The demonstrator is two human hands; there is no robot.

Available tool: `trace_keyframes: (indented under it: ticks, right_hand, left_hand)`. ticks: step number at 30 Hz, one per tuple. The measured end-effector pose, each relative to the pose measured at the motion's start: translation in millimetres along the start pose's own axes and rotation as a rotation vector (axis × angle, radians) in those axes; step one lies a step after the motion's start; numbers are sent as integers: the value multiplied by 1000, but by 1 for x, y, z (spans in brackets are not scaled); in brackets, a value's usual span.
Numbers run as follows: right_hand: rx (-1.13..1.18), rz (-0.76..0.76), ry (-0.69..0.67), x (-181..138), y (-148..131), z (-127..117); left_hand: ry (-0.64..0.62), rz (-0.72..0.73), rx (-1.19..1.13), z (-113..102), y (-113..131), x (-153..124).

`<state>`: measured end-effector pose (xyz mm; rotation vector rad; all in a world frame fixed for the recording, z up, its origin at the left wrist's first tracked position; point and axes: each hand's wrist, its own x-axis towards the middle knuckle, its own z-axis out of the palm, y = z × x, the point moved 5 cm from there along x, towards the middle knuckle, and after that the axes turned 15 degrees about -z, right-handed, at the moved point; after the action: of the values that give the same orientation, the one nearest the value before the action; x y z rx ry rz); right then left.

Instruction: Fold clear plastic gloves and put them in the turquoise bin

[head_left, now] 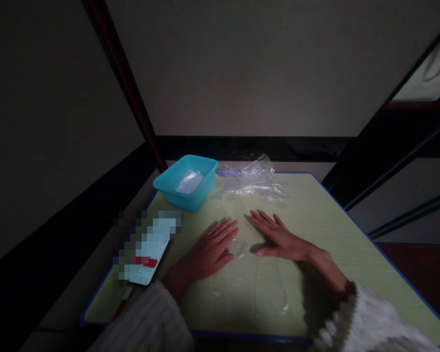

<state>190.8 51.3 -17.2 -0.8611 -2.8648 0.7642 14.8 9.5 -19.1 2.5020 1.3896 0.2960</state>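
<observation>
A clear plastic bag [251, 286] lies flat on the table, thin and hard to make out against the surface. My left hand [214, 249] rests palm down at its left side, fingers stretched out. On the other side my right hand [275, 237] reaches in from the right, its fingers spread and pointing up and left; whether the whole palm touches the bag I cannot tell. Between the two hands a wrinkle of the film catches the light. Neither hand grips anything. Beyond them sits a crumpled heap of clear plastic bags [253, 178].
The pale green table [326, 210] has a blue edge. A turquoise basin [188, 199] at the back left holds a folded clear plastic packet [189, 182]. A lit phone [146, 269], partly blurred, lies at the left with a red-and-white strip below it. Walls stand behind and left.
</observation>
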Motion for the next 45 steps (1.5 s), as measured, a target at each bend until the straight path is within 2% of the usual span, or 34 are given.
trace_keyframes:
  ticks: [4,7,13,18,23,28,32,40,45]
  right_hand:
    - [-15,-100,38,-13,-17,-6]
    - [7,-175,26,-24,-30,-3]
    - [-13,-193,49,-40,-34,4]
    - [-22,-192,74,-49,-38,1]
    - [-6,-198,59,-54,-53,0]
    - [-5,-171,11,-55,-77,3]
    - [-76,-189,-4,-54,-90,5]
    - [-107,-209,-15,-51,-88,18]
    - [-22,-210,-7,-51,-88,14]
  left_hand:
    - [-43,49,-35,-4,10,-12]
    - [-89,94,-33,2,19,-18]
    - [-173,96,23,15,23,-17]
    - [-159,86,38,14,23,-17]
    - [-146,91,32,14,25,-16]
    - [-110,83,-76,6,18,-21]
    - [-100,-17,-207,-7,4,-31]
    - [-103,-136,-330,-11,-13,-41]
    - [-91,-149,-447,-9,-14,-37]
